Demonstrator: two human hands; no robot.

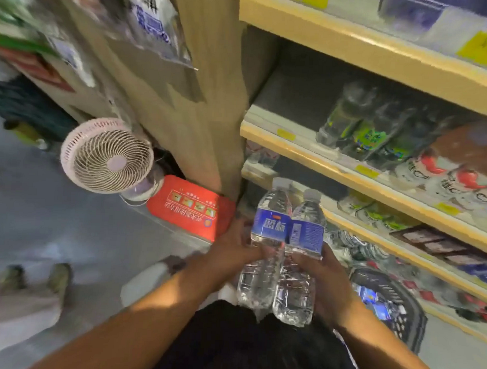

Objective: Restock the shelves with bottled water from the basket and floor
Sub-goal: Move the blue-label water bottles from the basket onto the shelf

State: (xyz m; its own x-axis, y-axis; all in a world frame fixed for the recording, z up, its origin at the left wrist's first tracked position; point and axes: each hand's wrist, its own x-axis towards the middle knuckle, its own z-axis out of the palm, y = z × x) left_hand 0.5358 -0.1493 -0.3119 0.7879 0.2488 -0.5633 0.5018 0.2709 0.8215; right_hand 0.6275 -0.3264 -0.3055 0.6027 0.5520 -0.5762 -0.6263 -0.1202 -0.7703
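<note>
Our two bare forearms reach forward over dark clothing at the bottom of the view. Our left hand (pixel 234 248) has its fingers curled round the left water bottle (pixel 268 230), gripping it just below the blue label. Our right hand (pixel 329 274) grips the right water bottle (pixel 304 234) in the same way, fingers wrapped round its clear ribbed body. The two bottles touch side by side, their white caps pointing away from us towards the shelves (pixel 376 190), and both are held in the air just in front of the lower shelf edges, resting on nothing.

To the right of our right wrist a dark mesh basket (pixel 409 311) sits on the floor (pixel 53 223) against the base of the shelves, with more blue-labelled bottles (pixel 371 298) showing inside it.

On the shelf level above the bottles stand clear drinks with green labels (pixel 362 131), and beside them, further right, white ones with red marks (pixel 432 170). The left part of that level is bare. Yellow price tags run along the shelf fronts, too blurred to read.

Left of the wooden shelf post (pixel 206 113) a pale pink fan (pixel 107 156) faces up at us, and a red box (pixel 191 207) lies just beside it at the foot of the post. A pair of blurred shoes (pixel 56 279) stands on the floor at the far left.
</note>
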